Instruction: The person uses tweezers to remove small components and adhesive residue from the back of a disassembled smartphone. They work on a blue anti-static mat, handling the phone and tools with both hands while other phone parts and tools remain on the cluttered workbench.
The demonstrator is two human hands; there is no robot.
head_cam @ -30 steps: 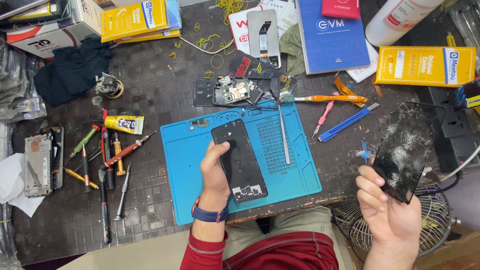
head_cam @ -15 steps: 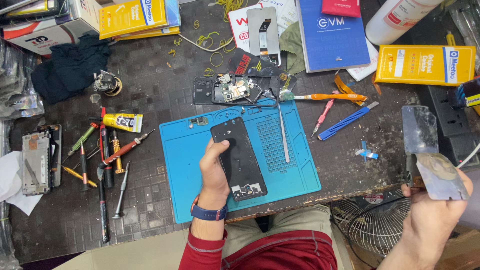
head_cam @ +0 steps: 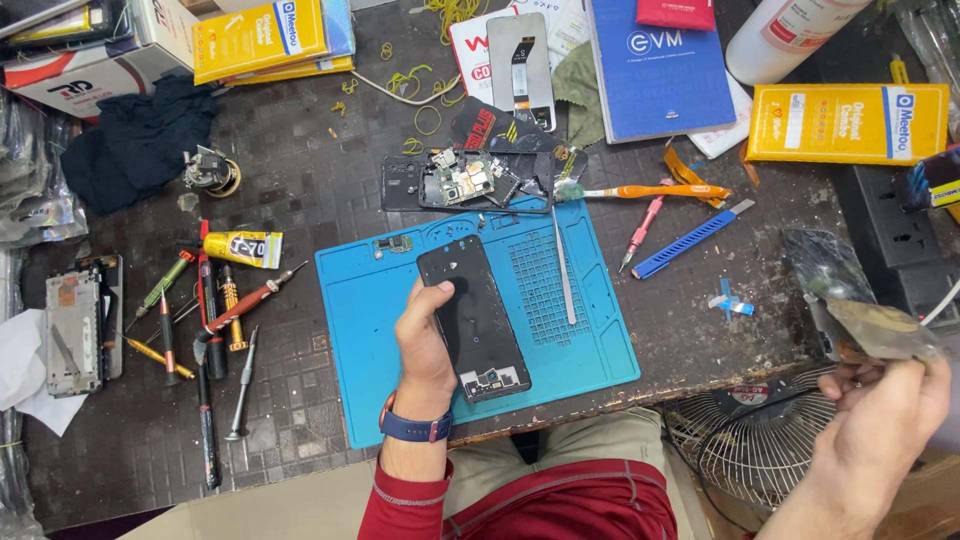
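At the desk's left edge lie a bundle of screwdrivers (head_cam: 205, 310) and a yellow glue tube (head_cam: 243, 247). On the blue mat (head_cam: 360, 330) at the front edge, the left hand (head_cam: 425, 340) grips a black phone frame (head_cam: 472, 315). Past the front right corner, the right hand (head_cam: 880, 410) pinches a peeled screen film (head_cam: 860, 300); this looks like disassembly. Yellow flat boxes (head_cam: 262, 38) sit at the back left corner, another (head_cam: 845, 122) at the right edge.

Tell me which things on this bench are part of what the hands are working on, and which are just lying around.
In hand:
left hand holding black phone body on blue silicone mat
right hand holding clear peeled film sheet

Lying about:
screwdrivers
yellow glue tube
metal tweezers
orange toothbrush
yellow boxes
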